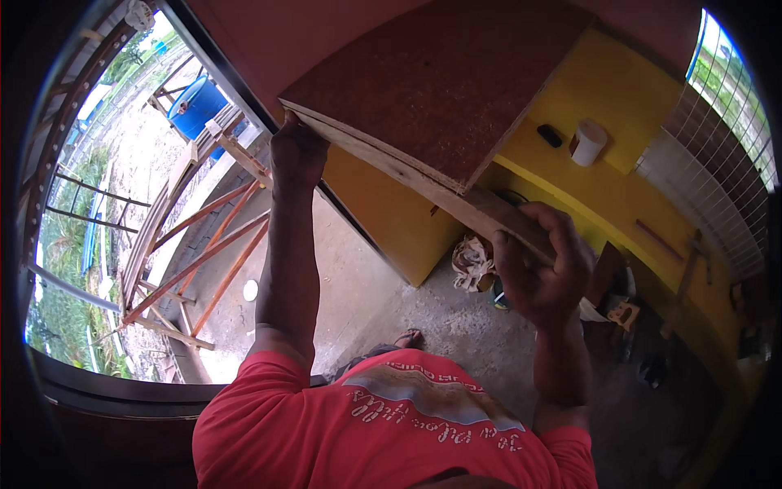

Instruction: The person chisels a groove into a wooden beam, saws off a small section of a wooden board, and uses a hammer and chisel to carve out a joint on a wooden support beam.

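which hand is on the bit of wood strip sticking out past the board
The right hand: its fingers curl around the strip beyond the board. The left hand is instead up at the board's left corner.

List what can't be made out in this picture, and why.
All in the head view:
- Left hand: finger positions, lost in shadow and against the wooden strip.
- Wooden strip: its near-right end, covered by the right hand.
- Reddish-brown board: its far side, cut off by the top edge.
- Small black object on the yellow surface: too small and dark to identify.
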